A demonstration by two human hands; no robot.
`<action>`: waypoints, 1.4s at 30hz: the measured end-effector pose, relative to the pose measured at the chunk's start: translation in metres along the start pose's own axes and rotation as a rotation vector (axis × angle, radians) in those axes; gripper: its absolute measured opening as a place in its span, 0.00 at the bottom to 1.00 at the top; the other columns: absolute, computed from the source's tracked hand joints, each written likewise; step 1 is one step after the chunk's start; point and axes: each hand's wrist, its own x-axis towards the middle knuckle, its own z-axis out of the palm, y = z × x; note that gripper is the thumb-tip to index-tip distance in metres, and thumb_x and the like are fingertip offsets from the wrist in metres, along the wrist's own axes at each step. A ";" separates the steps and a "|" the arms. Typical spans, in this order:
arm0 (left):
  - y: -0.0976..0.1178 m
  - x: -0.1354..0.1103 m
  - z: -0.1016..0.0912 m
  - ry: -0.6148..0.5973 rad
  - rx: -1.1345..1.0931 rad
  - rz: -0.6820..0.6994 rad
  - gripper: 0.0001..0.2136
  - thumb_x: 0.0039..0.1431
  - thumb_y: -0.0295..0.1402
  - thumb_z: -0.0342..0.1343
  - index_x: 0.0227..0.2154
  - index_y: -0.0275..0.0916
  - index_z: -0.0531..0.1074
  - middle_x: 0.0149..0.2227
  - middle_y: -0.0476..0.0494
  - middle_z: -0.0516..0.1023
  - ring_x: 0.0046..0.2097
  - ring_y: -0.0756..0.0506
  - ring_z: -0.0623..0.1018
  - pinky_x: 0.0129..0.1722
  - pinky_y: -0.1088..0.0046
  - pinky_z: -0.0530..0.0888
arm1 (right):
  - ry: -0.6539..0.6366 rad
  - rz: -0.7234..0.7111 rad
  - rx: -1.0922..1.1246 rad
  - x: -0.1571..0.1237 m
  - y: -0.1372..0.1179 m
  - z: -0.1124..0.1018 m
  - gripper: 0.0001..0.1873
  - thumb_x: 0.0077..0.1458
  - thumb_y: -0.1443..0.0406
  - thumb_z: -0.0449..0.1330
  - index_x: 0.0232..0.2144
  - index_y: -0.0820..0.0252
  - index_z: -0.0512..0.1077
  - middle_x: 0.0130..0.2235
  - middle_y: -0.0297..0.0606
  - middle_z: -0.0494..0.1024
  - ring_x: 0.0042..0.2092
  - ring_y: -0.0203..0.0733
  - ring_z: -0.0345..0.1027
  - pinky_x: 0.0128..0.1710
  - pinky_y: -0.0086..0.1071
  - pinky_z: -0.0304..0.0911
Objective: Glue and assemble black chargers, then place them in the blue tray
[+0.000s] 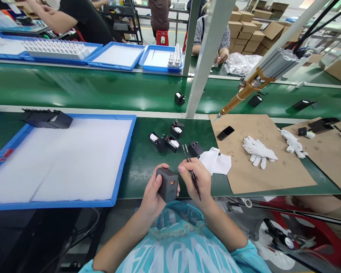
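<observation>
My left hand (153,191) is closed around a dark grey charger housing (168,185), whose end with an orange port faces up toward me. Tweezers (193,178) are pinched in my right hand (197,176), tips pointing away over the bench. Just beyond my hands lie several black charger parts (172,143) with white pieces inside. Another dark charger (195,148) rests by the tweezer tips, beside a crumpled white cloth or paper (216,161).
A blue-rimmed tray (124,151) with a row of black housings (49,118) lies left. At right, brown cardboard (272,182) holds white gloves (258,149) and a small black piece (225,132). An orange-brown dispensing tool (238,96) hangs above. A green belt (102,85) carries parts behind a post (204,60).
</observation>
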 end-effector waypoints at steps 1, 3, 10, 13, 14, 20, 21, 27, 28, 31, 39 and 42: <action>0.000 0.000 -0.001 -0.015 -0.003 0.006 0.18 0.58 0.46 0.59 0.46 0.44 0.67 0.30 0.50 0.74 0.29 0.49 0.76 0.28 0.76 0.73 | 0.032 0.008 -0.012 0.000 0.003 -0.001 0.05 0.62 0.68 0.55 0.33 0.57 0.70 0.34 0.35 0.73 0.36 0.35 0.69 0.37 0.31 0.66; 0.000 0.001 -0.001 -0.028 -0.010 0.013 0.17 0.59 0.46 0.58 0.46 0.44 0.67 0.30 0.49 0.75 0.30 0.49 0.76 0.28 0.76 0.72 | 0.048 0.022 -0.006 0.000 0.006 -0.004 0.06 0.62 0.69 0.55 0.36 0.57 0.71 0.36 0.36 0.73 0.37 0.36 0.70 0.38 0.31 0.66; 0.000 0.004 0.001 0.050 -0.067 -0.044 0.18 0.56 0.45 0.62 0.45 0.44 0.67 0.33 0.48 0.76 0.30 0.49 0.77 0.29 0.75 0.73 | -0.143 -0.061 0.045 -0.002 0.003 -0.006 0.09 0.60 0.71 0.56 0.41 0.54 0.72 0.40 0.37 0.76 0.43 0.37 0.72 0.43 0.32 0.68; 0.007 0.006 0.002 0.068 -0.105 -0.042 0.18 0.55 0.44 0.63 0.43 0.43 0.68 0.31 0.47 0.75 0.30 0.48 0.76 0.27 0.76 0.72 | -0.066 -0.039 -0.031 -0.005 0.010 -0.017 0.10 0.60 0.71 0.56 0.42 0.54 0.72 0.41 0.37 0.76 0.43 0.38 0.73 0.43 0.33 0.68; 0.010 0.006 0.002 0.077 -0.121 -0.041 0.18 0.54 0.44 0.63 0.43 0.42 0.69 0.31 0.47 0.75 0.30 0.48 0.76 0.27 0.76 0.72 | -0.027 -0.025 -0.064 -0.007 0.015 -0.023 0.10 0.60 0.71 0.55 0.42 0.54 0.71 0.41 0.37 0.75 0.42 0.38 0.73 0.42 0.33 0.68; 0.024 0.007 -0.004 0.095 -0.254 -0.072 0.16 0.53 0.40 0.65 0.42 0.40 0.70 0.31 0.47 0.74 0.30 0.50 0.76 0.26 0.78 0.73 | 0.087 0.139 -0.515 -0.018 0.060 -0.070 0.12 0.62 0.64 0.54 0.47 0.55 0.69 0.39 0.39 0.77 0.34 0.39 0.72 0.34 0.33 0.70; 0.025 0.007 -0.005 0.086 -0.268 -0.073 0.15 0.54 0.40 0.64 0.42 0.40 0.70 0.31 0.47 0.74 0.30 0.50 0.76 0.26 0.79 0.73 | 0.063 0.141 -0.595 -0.020 0.070 -0.076 0.13 0.62 0.63 0.53 0.49 0.56 0.68 0.41 0.41 0.77 0.36 0.40 0.73 0.36 0.35 0.70; 0.026 0.004 -0.003 -0.040 -0.203 -0.026 0.15 0.57 0.42 0.61 0.43 0.41 0.69 0.30 0.48 0.73 0.28 0.50 0.74 0.24 0.78 0.71 | -0.204 0.038 -0.857 -0.025 0.111 -0.094 0.19 0.61 0.70 0.46 0.51 0.59 0.69 0.49 0.49 0.75 0.51 0.52 0.68 0.49 0.47 0.68; 0.027 0.004 -0.003 -0.059 -0.177 -0.004 0.15 0.57 0.42 0.60 0.43 0.41 0.69 0.30 0.48 0.73 0.27 0.50 0.74 0.23 0.78 0.71 | -0.228 0.040 -0.879 -0.026 0.113 -0.094 0.20 0.60 0.71 0.46 0.50 0.59 0.70 0.51 0.49 0.74 0.52 0.53 0.67 0.49 0.48 0.67; 0.030 0.003 -0.003 -0.097 -0.104 0.064 0.15 0.58 0.43 0.59 0.43 0.42 0.68 0.31 0.47 0.73 0.27 0.49 0.74 0.22 0.76 0.71 | -0.247 0.065 -0.896 -0.027 0.114 -0.094 0.22 0.59 0.72 0.45 0.51 0.57 0.70 0.53 0.48 0.72 0.54 0.53 0.66 0.51 0.49 0.66; 0.036 0.000 -0.019 -0.116 0.112 0.188 0.15 0.60 0.44 0.56 0.46 0.44 0.65 0.33 0.45 0.74 0.28 0.47 0.76 0.25 0.73 0.73 | -0.029 0.070 -0.722 -0.025 0.098 -0.093 0.17 0.64 0.64 0.48 0.50 0.57 0.71 0.48 0.47 0.78 0.50 0.49 0.72 0.50 0.45 0.68; 0.058 -0.004 -0.033 0.014 0.376 0.203 0.18 0.57 0.43 0.60 0.47 0.44 0.65 0.35 0.44 0.74 0.31 0.46 0.77 0.29 0.72 0.74 | 0.084 0.123 -0.704 -0.016 0.075 -0.093 0.16 0.63 0.59 0.52 0.49 0.56 0.72 0.34 0.39 0.81 0.37 0.44 0.76 0.34 0.34 0.69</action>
